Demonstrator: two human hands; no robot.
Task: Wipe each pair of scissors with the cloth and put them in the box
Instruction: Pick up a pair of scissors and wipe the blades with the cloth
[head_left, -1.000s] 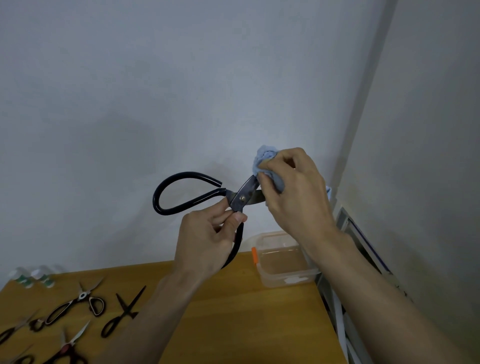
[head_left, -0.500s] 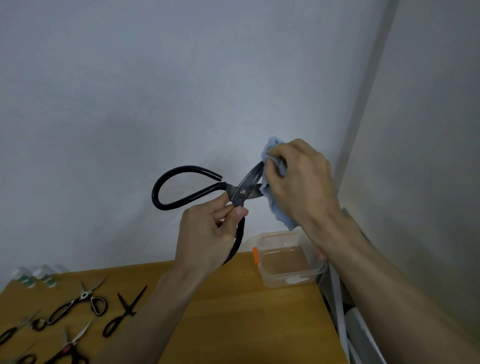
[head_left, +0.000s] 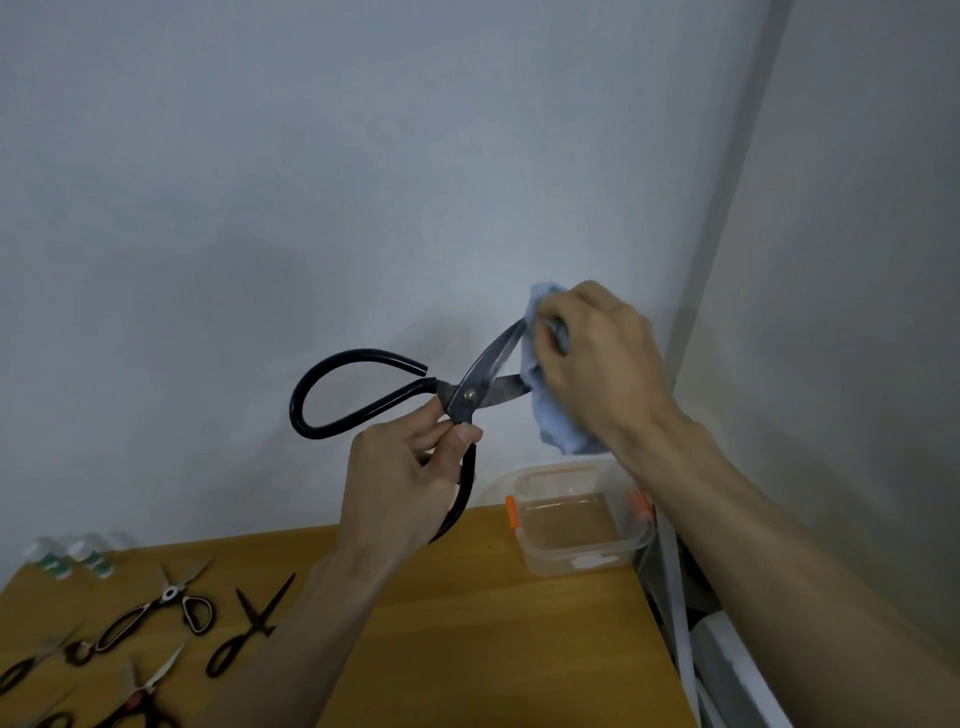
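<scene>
Left hand (head_left: 410, 467) pinches large black scissors (head_left: 462, 400) at the pivot, blades parted, raised above the wooden table (head_left: 493, 623). Right hand (head_left: 602, 364) grips blue cloth (head_left: 558, 426) around the blade tips. Clear box (head_left: 571, 519) sits below on the table.

The left hand (head_left: 410, 467) pinches big black scissors (head_left: 415, 405) near the pivot, blades open. The right hand (head_left: 597, 364) grips a blue cloth (head_left: 558, 426) around the blade tips. A clear box (head_left: 571, 525) and more scissors (head_left: 156, 613) sit on the surface (head_left: 467, 649).
</scene>
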